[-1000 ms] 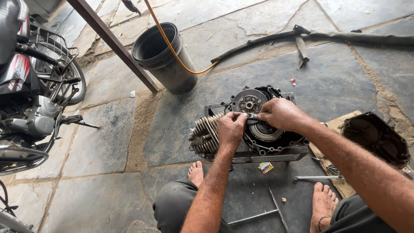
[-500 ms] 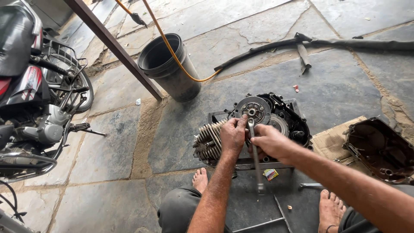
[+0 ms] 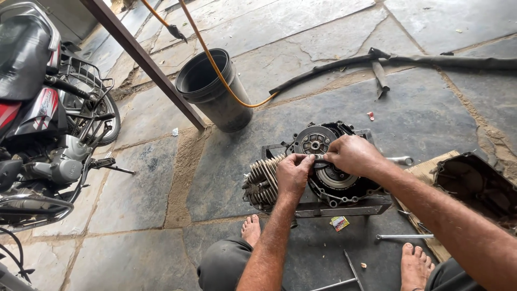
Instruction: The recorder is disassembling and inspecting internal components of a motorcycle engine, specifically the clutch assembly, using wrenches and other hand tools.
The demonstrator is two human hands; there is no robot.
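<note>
Stone floor (image 3: 344, 59) made of big grey slabs carries everything. At its left edge stands a red and black motorbike (image 3: 43, 124), partly cut off. A rusty metal bar (image 3: 145, 59) slants from the top edge down to the middle of the floor. Just beside its foot stands a dark bucket (image 3: 212, 91), upright, with an orange hose (image 3: 215, 62) running across its rim. A long black pipe (image 3: 377, 62) lies near the top right corner. In the middle of the floor sits the engine (image 3: 318, 172), on a flat metal frame (image 3: 344, 207). Its ribbed cylinder (image 3: 261, 180) points left and its round clutch plate (image 3: 314, 143) faces up. A dark engine cover (image 3: 476, 186) lies on cardboard at the right edge. The left hand (image 3: 293, 175) is closed, and its fingers pinch a small metal tool (image 3: 319, 158) just below the clutch plate. The right hand (image 3: 353, 156) is curled tight around the other end of that tool, so the 2 hands almost touch. A wrench (image 3: 401, 160) pokes out behind the right hand. A thin rod (image 3: 401, 236) and a small bright packet (image 3: 339, 222) lie near the bottom edge, between 2 bare feet.
</note>
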